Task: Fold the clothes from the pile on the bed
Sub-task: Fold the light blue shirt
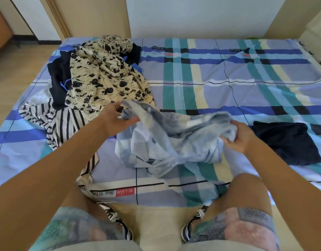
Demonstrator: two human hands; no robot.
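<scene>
Head cam: I'm clutching one pale blue garment (170, 140) in my left hand (116, 120) and right hand (241, 136), one folded navy piece (286, 142) lying nearby.

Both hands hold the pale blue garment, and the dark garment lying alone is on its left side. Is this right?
Not quite. The head view shows the left hand and right hand holding the pale blue garment, but the dark garment lying alone is on its right side.

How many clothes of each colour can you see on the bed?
Flowery cream garment: 1
Striped garment: 1
Dark navy: 2, piled navy garment and folded navy garment
Pale blue garment: 1
Total: 5
</scene>
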